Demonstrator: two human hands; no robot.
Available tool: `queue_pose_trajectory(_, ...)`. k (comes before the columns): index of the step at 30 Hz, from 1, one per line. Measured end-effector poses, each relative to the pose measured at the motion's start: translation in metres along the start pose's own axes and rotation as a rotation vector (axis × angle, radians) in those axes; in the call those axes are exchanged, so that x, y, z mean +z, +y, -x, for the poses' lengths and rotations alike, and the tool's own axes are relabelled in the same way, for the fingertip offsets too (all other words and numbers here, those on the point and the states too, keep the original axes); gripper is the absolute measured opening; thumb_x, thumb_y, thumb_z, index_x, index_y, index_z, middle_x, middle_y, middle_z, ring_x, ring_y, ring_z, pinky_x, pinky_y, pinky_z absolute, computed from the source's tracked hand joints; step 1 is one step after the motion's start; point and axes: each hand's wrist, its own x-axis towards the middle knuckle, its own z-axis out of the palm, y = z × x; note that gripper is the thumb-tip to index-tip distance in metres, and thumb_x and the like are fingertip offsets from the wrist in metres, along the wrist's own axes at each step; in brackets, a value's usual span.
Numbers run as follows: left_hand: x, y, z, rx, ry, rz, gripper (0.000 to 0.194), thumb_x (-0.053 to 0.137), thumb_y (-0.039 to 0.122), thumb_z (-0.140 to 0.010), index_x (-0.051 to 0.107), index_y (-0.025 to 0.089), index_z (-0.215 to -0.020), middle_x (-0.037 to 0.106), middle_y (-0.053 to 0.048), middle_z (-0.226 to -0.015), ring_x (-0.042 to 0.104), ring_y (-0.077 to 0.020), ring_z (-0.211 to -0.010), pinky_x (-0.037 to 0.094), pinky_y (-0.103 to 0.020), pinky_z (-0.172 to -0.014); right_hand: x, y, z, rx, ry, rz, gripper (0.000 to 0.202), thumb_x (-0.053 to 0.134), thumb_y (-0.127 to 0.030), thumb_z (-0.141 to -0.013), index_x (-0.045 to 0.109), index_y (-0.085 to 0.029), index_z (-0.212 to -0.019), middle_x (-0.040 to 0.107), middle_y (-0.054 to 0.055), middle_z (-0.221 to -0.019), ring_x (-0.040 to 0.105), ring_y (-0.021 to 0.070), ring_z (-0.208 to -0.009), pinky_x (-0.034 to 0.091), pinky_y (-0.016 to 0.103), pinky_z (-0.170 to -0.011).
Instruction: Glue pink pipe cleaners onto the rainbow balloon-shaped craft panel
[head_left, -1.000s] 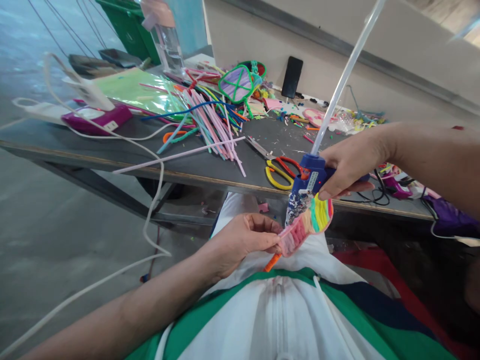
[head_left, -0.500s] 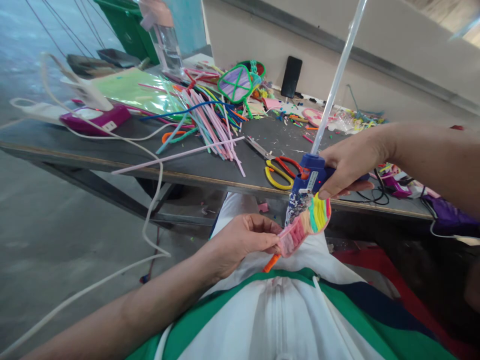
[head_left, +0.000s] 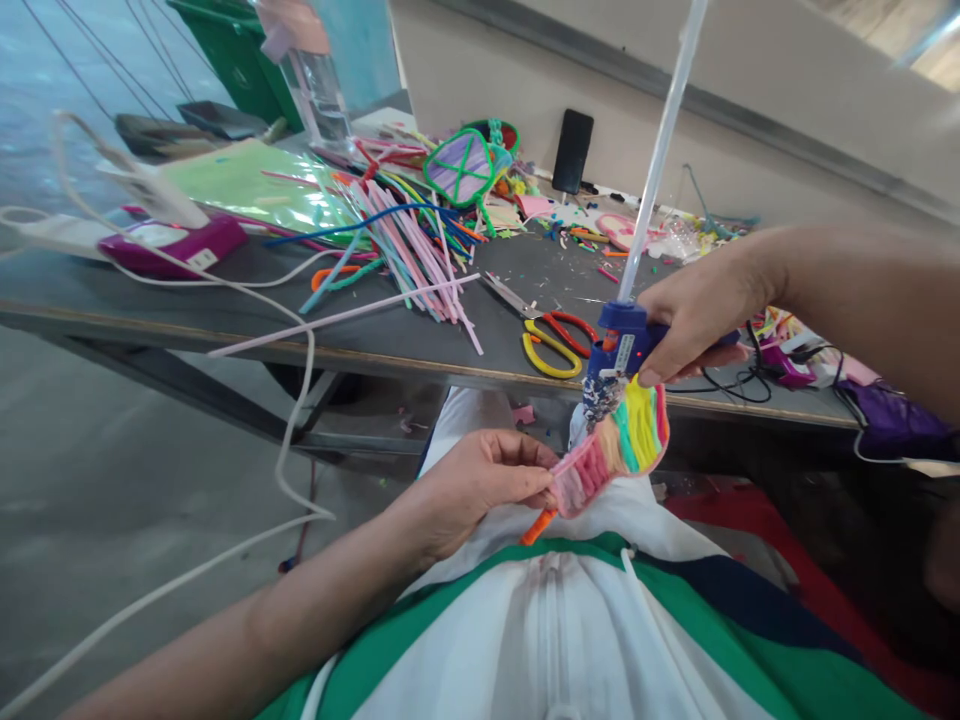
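Observation:
My right hand (head_left: 690, 325) is wrapped round a blue hot glue gun (head_left: 619, 345), nozzle pointing down, with a long clear glue stick (head_left: 660, 150) rising from its back. Between the thumb and fingers of my left hand (head_left: 514, 472) is the left end of a striped pipe cleaner craft piece (head_left: 600, 455) in pink, peach, turquoise and yellow, held above my lap. The gun's glue-crusted front meets the upper edge of the piece; I cannot tell whether the tip touches. An orange pipe cleaner (head_left: 538, 526) sticks out below my left fingers.
Scissors (head_left: 551, 340) with red and yellow handles lie at the table's front edge (head_left: 375, 357). Left of them are a heap of pipe cleaners (head_left: 420, 250), a purple power strip (head_left: 176, 246) with a white cable, and a water bottle (head_left: 311, 85). A phone (head_left: 574, 150) leans at the back.
The glue gun has shifted slightly along the upper edge of the craft piece, and more of its yellow end shows. The whole view has drifted a little. Both hands keep their hold.

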Motion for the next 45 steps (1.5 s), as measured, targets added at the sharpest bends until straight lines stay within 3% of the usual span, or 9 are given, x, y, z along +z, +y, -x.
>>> queue_pose_trajectory(7,-0.015,0.009,0.004,0.062,0.061,0.104,0.022,0.086,0.022,-0.060,0.072,0.013,-0.074,0.071,-0.002,-0.067,0.066,-0.0108,-0.061,0.054,-0.018,-0.063,0.017,0.025,0.026,-0.134,0.287,0.046,0.045,0.060,-0.053,-0.086,0.056,-0.016,-0.060,0.054,-0.003,-0.040,0.046,0.0040,-0.038,0.035,0.017,-0.042)
queue_pose_trajectory(12,-0.025,0.004,0.007,0.144,0.089,0.159,0.022,0.086,0.023,-0.062,0.072,0.013,-0.076,0.072,-0.004,-0.068,0.067,-0.0115,-0.060,0.055,-0.020,-0.065,0.080,0.047,0.016,-0.267,0.580,-0.324,0.036,0.058,-0.053,-0.087,0.056,-0.020,-0.072,0.055,-0.002,-0.045,0.053,0.0128,-0.044,0.041,0.027,-0.049)
queue_pose_trajectory(18,-0.025,-0.005,0.004,0.224,0.118,0.195,0.025,0.087,0.021,-0.060,0.072,0.012,-0.077,0.072,-0.005,-0.066,0.065,-0.0107,-0.056,0.055,-0.019,-0.061,0.163,0.064,-0.029,-0.317,0.706,-0.771,0.044,0.058,-0.062,-0.084,0.058,-0.018,-0.082,0.057,-0.002,-0.049,0.050,0.0105,-0.042,0.039,0.024,-0.050)
queue_pose_trajectory(22,-0.022,-0.004,0.000,0.243,0.130,0.178,0.021,0.086,0.018,-0.061,0.073,0.012,-0.077,0.071,-0.004,-0.065,0.064,-0.0091,-0.054,0.053,-0.017,-0.058,0.194,0.067,-0.043,-0.363,0.724,-0.841,0.042,0.057,-0.058,-0.086,0.059,-0.017,-0.075,0.055,0.000,-0.042,0.048,0.0112,-0.041,0.035,0.024,-0.047)
queue_pose_trajectory(25,-0.020,0.001,-0.005,0.288,0.138,0.181,0.021,0.086,0.018,-0.061,0.073,0.012,-0.076,0.071,-0.004,-0.065,0.063,-0.0085,-0.055,0.053,-0.016,-0.058,0.206,0.071,-0.052,-0.574,0.820,-0.990,0.036,0.058,-0.052,-0.088,0.061,-0.018,-0.077,0.056,-0.001,-0.046,0.049,0.0108,-0.041,0.036,0.024,-0.047)
queue_pose_trajectory(29,-0.019,0.011,-0.010,0.343,0.169,0.186,0.021,0.087,0.017,-0.060,0.074,0.011,-0.076,0.070,-0.004,-0.065,0.063,-0.0084,-0.056,0.054,-0.015,-0.059,0.208,0.081,-0.074,-0.858,1.056,-1.393,0.021,0.064,-0.040,-0.087,0.063,-0.020,-0.080,0.062,-0.001,-0.066,0.055,0.0098,-0.049,0.042,0.024,-0.050)
queue_pose_trajectory(34,-0.016,0.018,-0.010,0.362,0.173,0.193,0.023,0.088,0.017,-0.059,0.074,0.011,-0.076,0.070,-0.003,-0.066,0.062,-0.0069,-0.055,0.053,-0.014,-0.057,0.178,0.097,-0.101,-0.769,1.365,-1.873,0.021,0.082,-0.028,-0.068,0.067,-0.021,-0.080,0.070,0.000,-0.077,0.068,0.0165,-0.069,0.057,0.030,-0.066)
queue_pose_trajectory(39,-0.008,0.017,-0.009,0.354,0.161,0.186,0.025,0.090,0.017,-0.056,0.073,0.011,-0.074,0.069,-0.003,-0.065,0.061,-0.0068,-0.053,0.053,-0.014,-0.055,0.137,0.110,-0.107,-0.912,1.253,-1.941,0.027,0.084,-0.029,-0.064,0.067,-0.019,-0.083,0.075,0.004,-0.084,0.072,0.0195,-0.078,0.059,0.031,-0.070)
queue_pose_trajectory(45,-0.007,0.009,-0.017,0.327,0.176,0.186,0.027,0.091,0.017,-0.053,0.073,0.011,-0.072,0.070,-0.003,-0.064,0.061,-0.0071,-0.052,0.053,-0.014,-0.054,0.121,0.106,-0.103,-0.909,1.183,-1.910,0.026,0.084,-0.026,-0.062,0.065,-0.019,-0.078,0.072,-0.001,-0.073,0.068,0.0146,-0.064,0.055,0.026,-0.060)
